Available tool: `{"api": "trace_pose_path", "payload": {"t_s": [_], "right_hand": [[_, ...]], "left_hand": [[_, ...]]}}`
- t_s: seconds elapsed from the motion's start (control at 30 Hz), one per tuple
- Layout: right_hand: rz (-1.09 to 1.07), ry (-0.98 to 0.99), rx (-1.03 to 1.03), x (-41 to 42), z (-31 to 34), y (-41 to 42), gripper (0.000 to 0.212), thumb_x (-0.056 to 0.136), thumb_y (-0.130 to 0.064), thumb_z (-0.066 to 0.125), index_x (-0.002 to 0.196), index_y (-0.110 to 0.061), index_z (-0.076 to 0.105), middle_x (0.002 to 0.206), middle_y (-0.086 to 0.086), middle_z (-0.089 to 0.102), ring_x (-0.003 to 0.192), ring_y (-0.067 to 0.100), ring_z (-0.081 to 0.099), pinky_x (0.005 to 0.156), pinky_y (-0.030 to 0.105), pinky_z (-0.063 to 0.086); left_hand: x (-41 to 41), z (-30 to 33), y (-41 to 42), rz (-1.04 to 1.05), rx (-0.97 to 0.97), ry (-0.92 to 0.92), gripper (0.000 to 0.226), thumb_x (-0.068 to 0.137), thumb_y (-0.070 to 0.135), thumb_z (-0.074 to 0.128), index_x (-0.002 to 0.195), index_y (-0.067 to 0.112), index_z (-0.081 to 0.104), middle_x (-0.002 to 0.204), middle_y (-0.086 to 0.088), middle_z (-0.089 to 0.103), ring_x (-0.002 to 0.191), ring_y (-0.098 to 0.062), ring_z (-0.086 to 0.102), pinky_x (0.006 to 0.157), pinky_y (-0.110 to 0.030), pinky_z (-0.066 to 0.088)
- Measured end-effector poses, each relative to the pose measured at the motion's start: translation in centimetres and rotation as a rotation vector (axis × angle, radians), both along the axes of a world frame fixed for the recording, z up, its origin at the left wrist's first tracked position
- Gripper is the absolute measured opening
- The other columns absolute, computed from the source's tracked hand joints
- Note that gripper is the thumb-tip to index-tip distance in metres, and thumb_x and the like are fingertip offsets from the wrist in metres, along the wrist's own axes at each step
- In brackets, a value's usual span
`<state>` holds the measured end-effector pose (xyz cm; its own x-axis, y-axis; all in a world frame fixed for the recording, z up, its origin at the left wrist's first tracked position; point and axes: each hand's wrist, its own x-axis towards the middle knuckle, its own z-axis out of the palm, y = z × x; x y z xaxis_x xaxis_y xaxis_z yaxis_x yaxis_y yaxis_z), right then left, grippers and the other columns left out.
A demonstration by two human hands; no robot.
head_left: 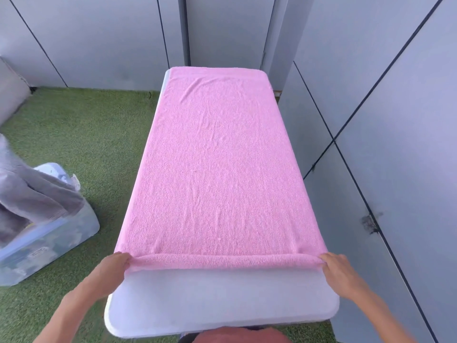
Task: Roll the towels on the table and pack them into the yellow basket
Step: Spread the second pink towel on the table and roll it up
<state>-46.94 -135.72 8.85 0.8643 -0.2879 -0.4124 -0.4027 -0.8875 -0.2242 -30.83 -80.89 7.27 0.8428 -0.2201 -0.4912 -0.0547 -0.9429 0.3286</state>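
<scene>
A pink towel [217, 154] lies spread flat along the white table [222, 298], reaching its far end. The towel's near edge is turned over into a thin roll [222, 259] across the table's width. My left hand [112, 266] pinches the left end of that roll. My right hand [337, 268] pinches the right end. No yellow basket is in view.
A clear plastic storage box [47, 243] stands on the green artificial grass [94, 134] to the left, with grey towels [27, 196] draped over it. Grey panel walls close in the back and the right side [395, 120].
</scene>
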Motion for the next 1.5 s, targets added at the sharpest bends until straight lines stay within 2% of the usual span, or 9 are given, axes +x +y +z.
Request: {"api": "trace_pose_path", "payload": {"t_s": [0.1, 0.27, 0.4, 0.53, 0.7, 0.9, 1.07, 1.33, 1.5], "right_hand": [[-0.239, -0.178, 0.171, 1.3, 0.1, -0.1, 0.025, 0.085, 0.000, 0.059, 0.101, -0.020, 0.060, 0.100, 0.003, 0.064, 0.096, 0.022, 0.062, 0.078, 0.031, 0.044], [-0.185, -0.437, -0.247, 0.4, -0.3, 2.5, 0.012, 0.079, -0.010, 0.072, 0.082, -0.021, 0.070, 0.102, 0.002, 0.059, 0.099, 0.026, 0.047, 0.083, 0.039, 0.046], [-0.051, -0.450, -0.315, -1.7, -1.3, 4.5, 0.030, 0.077, -0.019, 0.074, 0.105, -0.012, 0.064, 0.115, 0.006, 0.054, 0.108, 0.033, 0.047, 0.079, 0.045, 0.054], [-0.023, -0.414, -0.232, -0.7, -2.5, 3.5, 0.048, 0.069, -0.005, 0.079, 0.114, -0.003, 0.061, 0.116, 0.009, 0.054, 0.112, 0.031, 0.044, 0.093, 0.044, 0.048], [-0.068, -0.314, -0.162, 2.0, -2.0, 1.8, 0.035, 0.075, 0.011, 0.066, 0.106, -0.006, 0.066, 0.102, 0.009, 0.061, 0.097, 0.032, 0.048, 0.087, 0.044, 0.044], [-0.009, -0.043, 0.011, 1.3, -0.2, -0.7, 0.034, 0.087, -0.003, 0.054, 0.116, -0.016, 0.066, 0.116, -0.001, 0.063, 0.109, 0.024, 0.054, 0.094, 0.033, 0.040], [-0.498, -0.061, 0.485, 3.3, 2.5, -1.0, 0.033, 0.077, -0.001, 0.070, 0.103, -0.021, 0.065, 0.099, 0.000, 0.067, 0.092, 0.014, 0.065, 0.068, 0.026, 0.048], [-0.141, -0.425, -0.244, 0.8, -0.2, 2.6, 0.021, 0.075, -0.005, 0.075, 0.093, -0.016, 0.072, 0.099, 0.007, 0.058, 0.099, 0.031, 0.048, 0.084, 0.038, 0.046], [-0.109, -0.329, -0.148, 0.8, -1.4, 3.0, 0.041, 0.072, -0.006, 0.078, 0.110, -0.005, 0.064, 0.116, 0.014, 0.050, 0.114, 0.035, 0.039, 0.082, 0.051, 0.054]], "left_hand": [[1.0, 0.0, -0.7, 0.196, -0.090, -0.104, 0.019, 0.091, 0.005, 0.055, 0.106, 0.016, 0.056, 0.101, -0.004, 0.057, 0.086, -0.022, 0.059, 0.062, -0.025, 0.044], [-1.3, -0.4, -1.3, 0.037, 0.044, -0.560, 0.015, 0.080, 0.001, 0.063, 0.077, 0.015, 0.063, 0.080, -0.003, 0.049, 0.071, -0.026, 0.042, 0.059, -0.041, 0.041], [-5.9, -2.1, -2.4, -0.030, 0.001, -0.680, 0.032, 0.078, -0.004, 0.065, 0.109, 0.002, 0.059, 0.106, -0.014, 0.056, 0.094, -0.035, 0.053, 0.076, -0.048, 0.051], [-5.4, -3.0, -2.1, -0.001, -0.081, -0.576, 0.066, 0.067, -0.025, 0.063, 0.127, -0.001, 0.051, 0.129, -0.015, 0.049, 0.110, -0.033, 0.054, 0.081, -0.044, 0.053], [-1.1, -1.1, -2.0, -0.004, -0.065, -0.444, 0.046, 0.076, -0.020, 0.054, 0.108, 0.011, 0.063, 0.102, -0.002, 0.059, 0.088, -0.028, 0.059, 0.064, -0.035, 0.048], [1.7, 0.3, -0.4, -0.061, 0.085, 0.008, 0.038, 0.091, -0.001, 0.045, 0.115, 0.021, 0.064, 0.113, 0.005, 0.065, 0.098, -0.013, 0.063, 0.085, -0.027, 0.050], [3.4, 1.7, -0.8, 0.184, -0.227, 0.027, 0.020, 0.084, 0.005, 0.067, 0.095, 0.022, 0.063, 0.092, 0.002, 0.068, 0.085, -0.015, 0.065, 0.074, -0.027, 0.051], [-2.9, -1.1, -2.3, -0.025, 0.015, -0.667, 0.030, 0.079, -0.002, 0.063, 0.106, 0.011, 0.062, 0.096, -0.008, 0.051, 0.079, -0.032, 0.050, 0.059, -0.044, 0.046], [-5.1, -2.5, -2.7, -0.082, 0.083, -0.621, 0.072, 0.069, -0.014, 0.063, 0.136, 0.000, 0.043, 0.131, -0.017, 0.045, 0.118, -0.037, 0.048, 0.090, -0.048, 0.049]]}}
